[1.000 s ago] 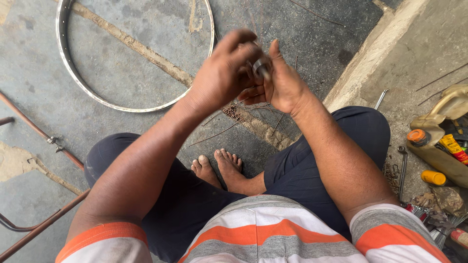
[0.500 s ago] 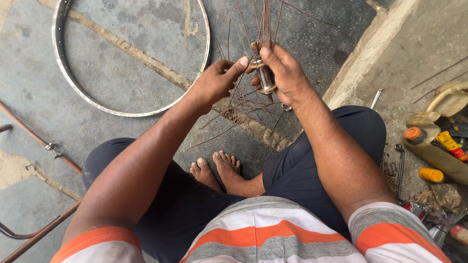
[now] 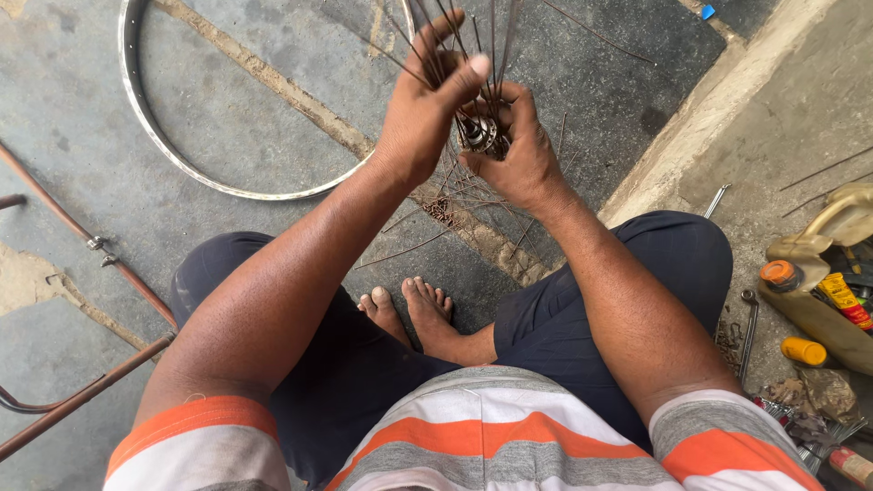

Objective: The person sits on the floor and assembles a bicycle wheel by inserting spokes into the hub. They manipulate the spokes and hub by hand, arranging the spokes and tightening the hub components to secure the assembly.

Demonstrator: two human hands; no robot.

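I hold the wheel hub (image 3: 482, 135) clenched in my right hand (image 3: 516, 155), raised in front of me above the concrete floor (image 3: 273, 127), over the cracked seam that runs toward the raised kerb (image 3: 718, 109). My left hand (image 3: 420, 114) is closed around the bundle of spokes (image 3: 464, 45) just above the hub, thumb up, gathering them.

Handling, as I judge it: the hub is a small, dense metal part — rigid, probably greasy, so it needs a full wrap of the fingers around the barrel, not a pinch. The spokes are thin, springy wires; they flex readily, splay when released and can kink if bent sharply. The best hold is close to the flange, where they converge, leaving the long ends free.

Appearance: the hub is dull grey steel, mostly hidden by my fingers. The spokes are dark, partly rusty, fanning upward out of frame, with several hanging loose below my hands. A bare chrome rim (image 3: 145, 118) lies flat on the floor, well apart, toward its far left corner.
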